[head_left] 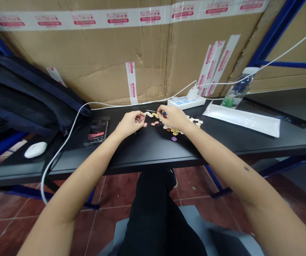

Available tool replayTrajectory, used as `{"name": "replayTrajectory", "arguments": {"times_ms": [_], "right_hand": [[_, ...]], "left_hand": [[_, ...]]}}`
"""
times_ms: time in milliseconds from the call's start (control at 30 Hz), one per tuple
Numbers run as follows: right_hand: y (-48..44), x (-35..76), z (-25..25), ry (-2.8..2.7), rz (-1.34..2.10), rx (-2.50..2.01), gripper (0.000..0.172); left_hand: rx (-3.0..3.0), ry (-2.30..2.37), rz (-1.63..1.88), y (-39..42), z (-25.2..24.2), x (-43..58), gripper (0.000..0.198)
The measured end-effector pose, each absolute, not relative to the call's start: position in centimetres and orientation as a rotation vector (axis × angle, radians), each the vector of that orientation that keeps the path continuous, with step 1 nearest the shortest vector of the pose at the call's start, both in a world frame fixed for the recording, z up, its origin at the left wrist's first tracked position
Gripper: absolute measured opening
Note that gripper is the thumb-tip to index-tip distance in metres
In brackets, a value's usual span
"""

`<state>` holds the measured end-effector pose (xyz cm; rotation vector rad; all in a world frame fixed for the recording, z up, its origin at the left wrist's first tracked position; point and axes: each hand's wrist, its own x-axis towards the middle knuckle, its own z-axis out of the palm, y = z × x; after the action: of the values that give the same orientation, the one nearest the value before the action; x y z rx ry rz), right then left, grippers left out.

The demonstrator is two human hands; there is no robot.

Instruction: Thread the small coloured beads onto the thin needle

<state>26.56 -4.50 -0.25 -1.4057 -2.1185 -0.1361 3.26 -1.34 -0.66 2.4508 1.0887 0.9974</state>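
A: Pinching what in left hand (130, 123)?
B: Small pink piece (142, 118), between fingertips, just over black table (155, 149).
A: And in right hand (173, 117)?
B: Pinching thin blue-handled tool (164, 114), pointing toward left hand. See loose button-like pieces (175, 133) on table, between both hands and around right.

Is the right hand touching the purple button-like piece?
Apart: the head view shows yellow pieces lying between the right hand and the purple button-like piece.
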Motion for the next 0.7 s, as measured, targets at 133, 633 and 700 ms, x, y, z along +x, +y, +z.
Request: {"name": "replayTrajectory", "arguments": {"times_ms": [133, 633, 700], "right_hand": [[-4.74, 26.64, -0.13, -2.122, -0.164, -1.353, 0.026], [-4.18, 26.93, -0.87, -2.237, -0.168, -1.119, 0.020], [-4.13, 26.93, -0.91, -2.230, -0.167, -1.112, 0.020]], "left_hand": [[2.409, 1.173, 1.022, -1.29, -0.65, 3.26, 0.023], [2.313, 1.049, 1.010, -1.23, -0.77, 3.48, 0.023], [2.285, 1.029, 1.030, -1.18, -0.84, 3.48, 0.021]]}}
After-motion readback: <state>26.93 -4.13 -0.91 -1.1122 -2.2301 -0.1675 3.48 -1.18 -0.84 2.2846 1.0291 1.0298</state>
